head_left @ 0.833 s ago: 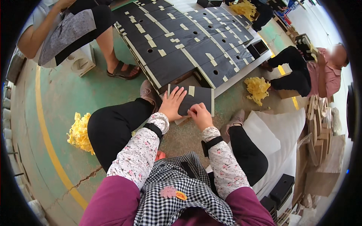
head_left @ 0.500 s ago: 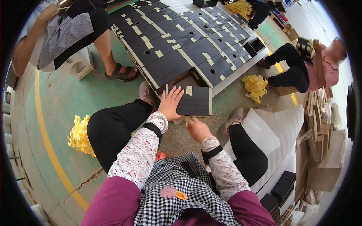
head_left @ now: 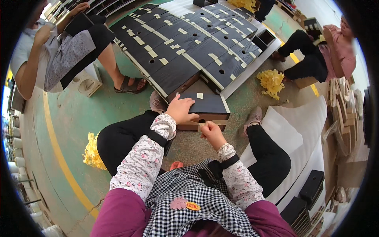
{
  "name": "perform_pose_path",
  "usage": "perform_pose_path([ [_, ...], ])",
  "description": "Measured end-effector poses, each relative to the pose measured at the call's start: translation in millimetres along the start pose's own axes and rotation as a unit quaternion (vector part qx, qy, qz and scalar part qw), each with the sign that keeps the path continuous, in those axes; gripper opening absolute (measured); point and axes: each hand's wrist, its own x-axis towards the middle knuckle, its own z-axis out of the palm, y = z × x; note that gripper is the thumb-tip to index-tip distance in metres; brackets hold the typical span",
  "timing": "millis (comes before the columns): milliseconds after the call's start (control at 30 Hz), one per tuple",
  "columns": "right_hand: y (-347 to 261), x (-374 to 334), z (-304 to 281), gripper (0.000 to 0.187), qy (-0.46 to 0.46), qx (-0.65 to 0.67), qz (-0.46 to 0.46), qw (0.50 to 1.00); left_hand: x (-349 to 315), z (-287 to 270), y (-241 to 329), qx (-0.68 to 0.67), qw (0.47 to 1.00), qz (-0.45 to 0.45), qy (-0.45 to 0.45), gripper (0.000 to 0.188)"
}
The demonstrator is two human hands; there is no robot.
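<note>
A black drawer-like box [head_left: 211, 104] with a brown front and a round hole lies before me at the near end of a big array of similar black boxes [head_left: 173, 65]. My left hand [head_left: 181, 110] rests on its top left part, fingers spread, with the thumb by the front edge. At the front face, my right hand [head_left: 212, 134] pinches a strip of pale masking tape [head_left: 216, 123] that runs across the face, partly hidden by the fingers. A short tape piece [head_left: 200, 96] sticks to the box's top.
Crumpled yellow tape heaps lie on the floor at left [head_left: 93, 152] and right [head_left: 271, 83]. One person [head_left: 59, 59] sits at the left, another [head_left: 333, 51] at the right holding a dark box. White foam sheeting [head_left: 292, 134] and cardboard pieces [head_left: 345, 118] lie at the right.
The box has tipped so its brown front face and hole now show. My right hand has moved slightly right and down with the tape strip, while the left stays on the box.
</note>
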Motion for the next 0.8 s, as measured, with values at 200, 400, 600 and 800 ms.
perform_pose_path([
  [200,-3.8,7.7,0.9,0.027,0.021,0.125,-0.055,0.99,7.4,4.8,-2.9,-0.102,0.985,-0.098,-0.1,0.044],
  [400,0.6,23.3,7.6,0.023,0.015,0.236,-0.067,0.969,-13.9,20.1,22.2,-0.1,0.991,0.031,0.089,0.048],
  [600,-26.0,36.3,13.8,0.025,-0.023,0.24,-0.055,0.969,-38.0,5.6,13.8,-0.068,0.998,-0.002,-0.007,0.108],
  [800,-37.1,61.5,18.7,0.027,-0.006,0.163,-0.058,0.985,-26.5,31.2,19.3,-0.021,0.989,-0.094,0.114,0.103],
])
